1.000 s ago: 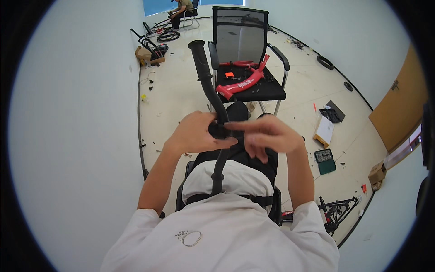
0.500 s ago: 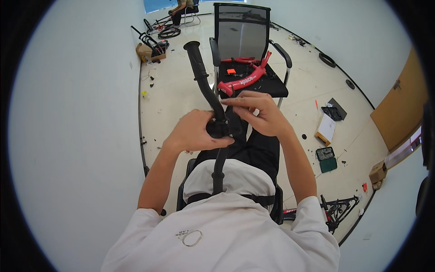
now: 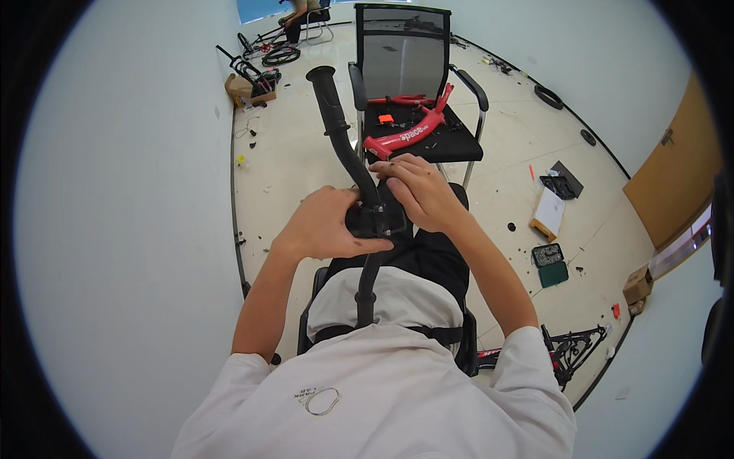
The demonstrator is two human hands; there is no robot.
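A black bicycle handlebar (image 3: 349, 157) stands upright before my torso, a ribbed rubber grip (image 3: 329, 99) at its far end and its near end against my shirt. Around its middle sits a black stem clamp (image 3: 379, 219) with small bright bolts. My left hand (image 3: 325, 224) is closed round the clamp from the left, thumb along its near side. Just right of the bar, my right hand (image 3: 422, 191) has its fingers curled together over the dark stem. Whatever lies between those fingers is hidden.
A black mesh chair (image 3: 404, 57) ahead bears a red bicycle frame (image 3: 413, 136) and small parts. On the right floor are an open green case (image 3: 552, 274), a white box (image 3: 547, 214) and a black frame (image 3: 577, 352). A person (image 3: 302, 17) sits far back; a wall (image 3: 130, 229) stands left.
My right hand has shifted slightly left and down, its fingers curling in closer to the stem. My left hand keeps its hold on the clamp. The whole view has shifted slightly.
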